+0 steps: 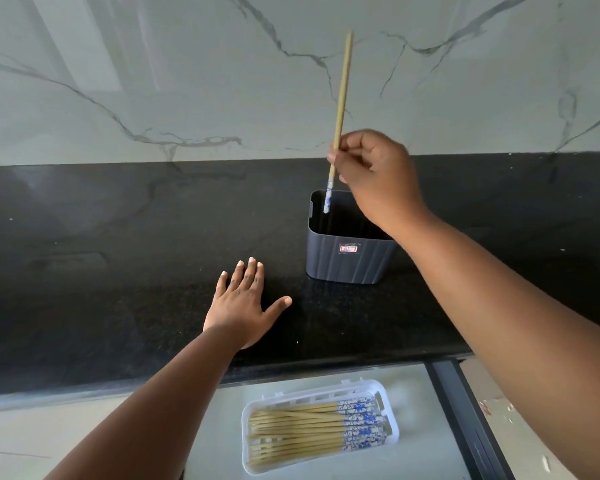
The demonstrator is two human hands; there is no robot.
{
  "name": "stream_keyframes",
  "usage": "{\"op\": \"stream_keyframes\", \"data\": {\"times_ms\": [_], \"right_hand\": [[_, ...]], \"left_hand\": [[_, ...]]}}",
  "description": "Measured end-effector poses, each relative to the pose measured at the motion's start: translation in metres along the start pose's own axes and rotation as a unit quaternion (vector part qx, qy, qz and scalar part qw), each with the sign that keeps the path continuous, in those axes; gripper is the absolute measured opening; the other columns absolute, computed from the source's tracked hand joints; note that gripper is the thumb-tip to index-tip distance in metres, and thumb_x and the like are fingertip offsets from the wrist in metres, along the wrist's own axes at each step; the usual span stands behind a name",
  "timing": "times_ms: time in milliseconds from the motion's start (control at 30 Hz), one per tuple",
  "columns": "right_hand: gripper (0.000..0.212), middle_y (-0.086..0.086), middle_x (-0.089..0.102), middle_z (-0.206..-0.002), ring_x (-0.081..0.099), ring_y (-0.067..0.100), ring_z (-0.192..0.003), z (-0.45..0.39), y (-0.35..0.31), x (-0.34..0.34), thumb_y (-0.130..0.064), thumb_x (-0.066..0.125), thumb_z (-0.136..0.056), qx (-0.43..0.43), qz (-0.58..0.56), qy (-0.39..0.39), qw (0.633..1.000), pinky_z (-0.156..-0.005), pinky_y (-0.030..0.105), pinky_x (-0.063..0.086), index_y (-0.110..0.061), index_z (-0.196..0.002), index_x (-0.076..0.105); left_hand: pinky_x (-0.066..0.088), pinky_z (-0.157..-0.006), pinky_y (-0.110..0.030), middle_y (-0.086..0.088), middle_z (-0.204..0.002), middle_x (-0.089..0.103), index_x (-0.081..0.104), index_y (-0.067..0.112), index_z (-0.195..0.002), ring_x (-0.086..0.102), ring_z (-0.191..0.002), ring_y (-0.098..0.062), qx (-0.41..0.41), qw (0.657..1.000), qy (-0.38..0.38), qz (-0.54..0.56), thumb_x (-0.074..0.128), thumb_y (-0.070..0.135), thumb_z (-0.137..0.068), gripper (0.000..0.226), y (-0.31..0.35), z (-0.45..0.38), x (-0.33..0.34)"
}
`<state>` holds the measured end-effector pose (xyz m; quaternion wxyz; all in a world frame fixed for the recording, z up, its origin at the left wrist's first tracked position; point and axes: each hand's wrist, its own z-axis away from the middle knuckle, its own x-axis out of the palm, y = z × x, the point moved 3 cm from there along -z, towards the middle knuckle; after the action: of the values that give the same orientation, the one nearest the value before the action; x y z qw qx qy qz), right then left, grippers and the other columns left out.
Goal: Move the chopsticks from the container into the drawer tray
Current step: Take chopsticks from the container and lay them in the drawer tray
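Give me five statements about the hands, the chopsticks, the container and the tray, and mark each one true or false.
1. The right hand holds a single chopstick above the dark container. True.
2. The left hand grips the container. False: it lies flat on the black counter, apart from the container.
3. The white tray already holds many chopsticks. True.
4. The held chopstick lies flat on the counter. False: it stands nearly upright, patterned end down.
5. The tray sits on the counter beside the container. False: it lies in the open drawer below the counter edge.
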<state>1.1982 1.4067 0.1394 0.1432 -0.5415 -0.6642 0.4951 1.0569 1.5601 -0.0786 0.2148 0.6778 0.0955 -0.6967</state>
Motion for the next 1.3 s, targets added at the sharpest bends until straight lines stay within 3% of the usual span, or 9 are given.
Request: {"op": "stream_keyframes", "data": {"times_ms": [100,233,333,467,667,767,900,1000,1300], "right_hand": [[0.012,-0.005,0.074,-0.09,0.072,0.012,-0.084,0.043,-0.036,-0.016,-0.015,0.067,-0.09,-0.071,-0.064,-0.088,0.991,-0.073,0.029,0.06,-0.024,-0.098,0.068],[0.013,0.007,0.075,-0.091,0.072,0.032,-0.078,0.11,-0.029,-0.017,-0.022,0.067,-0.089,-0.031,-0.041,-0.247,0.968,-0.068,0.051,0.058,-0.025,-0.101,0.071],[0.024,-0.004,0.074,-0.09,0.068,0.011,-0.073,0.154,0.003,-0.007,-0.035,0.057,-0.09,-0.019,0.067,-0.338,0.939,-0.065,0.034,0.056,-0.026,-0.109,0.068],[0.027,-0.006,0.069,-0.109,0.062,0.005,-0.095,0.202,0.058,0.006,-0.031,0.052,-0.098,-0.012,0.193,-0.416,0.889,-0.08,0.022,0.05,-0.023,-0.119,0.068],[0.028,-0.001,0.066,-0.112,0.063,0.019,-0.098,0.246,0.113,0.032,-0.026,0.044,-0.1,0.038,0.299,-0.495,0.815,-0.084,0.036,0.052,-0.021,-0.117,0.066],[0.02,-0.003,0.062,-0.096,0.062,0.021,-0.086,0.26,0.129,0.05,-0.014,0.044,-0.095,0.025,0.37,-0.51,0.776,-0.072,0.034,0.053,-0.02,-0.093,0.063],[0.024,-0.003,0.043,-0.078,0.051,0.021,-0.07,0.273,0.149,0.069,0.004,0.047,-0.083,0.008,0.397,-0.556,0.73,-0.054,0.029,0.039,-0.02,-0.078,0.049],[0.023,0.001,0.04,-0.075,0.046,0.025,-0.069,0.28,0.16,0.077,0.009,0.048,-0.075,-0.004,0.394,-0.567,0.723,-0.049,0.03,0.028,-0.014,-0.075,0.047],[0.023,0.015,0.059,-0.099,0.06,0.035,-0.09,0.289,0.17,0.09,0.009,0.05,-0.077,-0.019,0.432,-0.548,0.716,-0.06,0.035,0.035,-0.002,-0.094,0.059]], "left_hand": [[-0.01,-0.119,-0.04,0.002,-0.162,-0.011,-0.004,0.018,-0.154,-0.017,-0.146,-0.015,0.002,1.0,0.001,-0.006,-0.005,0.086,-0.074,0.105,-0.001,-0.001,0.002],[-0.006,-0.12,-0.042,0.0,-0.163,-0.005,0.002,0.016,-0.155,-0.012,-0.148,-0.016,0.002,1.0,0.008,-0.006,-0.006,0.087,-0.07,0.111,-0.001,-0.002,0.004],[-0.004,-0.12,-0.043,-0.001,-0.164,-0.002,0.004,0.015,-0.155,-0.009,-0.149,-0.017,0.002,1.0,0.005,-0.008,-0.002,0.086,-0.072,0.109,-0.002,-0.003,0.004],[-0.006,-0.12,-0.041,-0.001,-0.163,-0.002,0.002,0.016,-0.155,-0.01,-0.149,-0.017,0.006,1.0,0.016,-0.005,-0.001,0.086,-0.075,0.106,-0.001,-0.001,0.003],[-0.006,-0.12,-0.041,-0.001,-0.163,-0.003,0.001,0.016,-0.155,-0.011,-0.149,-0.017,0.002,1.0,0.009,-0.006,0.003,0.085,-0.078,0.103,0.0,0.001,0.0],[-0.006,-0.12,-0.041,-0.001,-0.164,-0.003,0.002,0.016,-0.155,-0.01,-0.149,-0.017,0.002,1.0,0.011,-0.002,0.007,0.083,-0.08,0.1,0.001,0.001,0.0],[-0.006,-0.12,-0.04,-0.001,-0.163,-0.003,0.002,0.016,-0.155,-0.01,-0.149,-0.017,-0.001,1.0,0.01,0.0,0.007,0.083,-0.08,0.1,0.001,0.001,0.0],[-0.007,-0.119,-0.04,-0.001,-0.163,-0.003,0.002,0.017,-0.155,-0.011,-0.149,-0.017,-0.002,1.0,0.008,-0.002,0.006,0.083,-0.08,0.1,0.0,0.001,0.0],[-0.007,-0.119,-0.041,0.0,-0.163,-0.004,0.001,0.018,-0.155,-0.011,-0.148,-0.016,-0.002,1.0,0.006,-0.008,0.005,0.084,-0.079,0.1,0.001,0.0,-0.001]]}}
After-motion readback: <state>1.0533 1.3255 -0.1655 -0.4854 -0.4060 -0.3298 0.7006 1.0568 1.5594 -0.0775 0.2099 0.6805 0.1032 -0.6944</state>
